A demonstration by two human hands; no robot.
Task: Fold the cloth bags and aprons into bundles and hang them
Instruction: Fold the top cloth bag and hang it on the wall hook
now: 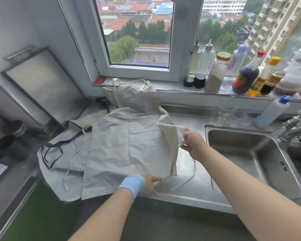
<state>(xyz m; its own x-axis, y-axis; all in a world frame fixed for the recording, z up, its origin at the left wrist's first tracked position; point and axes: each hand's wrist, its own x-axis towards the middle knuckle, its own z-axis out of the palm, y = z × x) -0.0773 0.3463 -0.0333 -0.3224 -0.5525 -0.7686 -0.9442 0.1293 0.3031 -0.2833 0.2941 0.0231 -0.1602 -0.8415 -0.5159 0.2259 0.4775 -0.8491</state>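
On the steel counter (191,193), hands (150,185) (194,142) pinch a creased beige apron (129,145).

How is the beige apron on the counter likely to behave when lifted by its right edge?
Probably floppy: the edge that the right hand lifts folds over and sags, and the apron is creased throughout. Likely light, since a finger pinch raises it. Its loose tie would probably dangle and drag across the steel counter.

The beige apron (129,145) hides much of the grey apron (59,153), and the tap (293,125) is blurred at the right edge.
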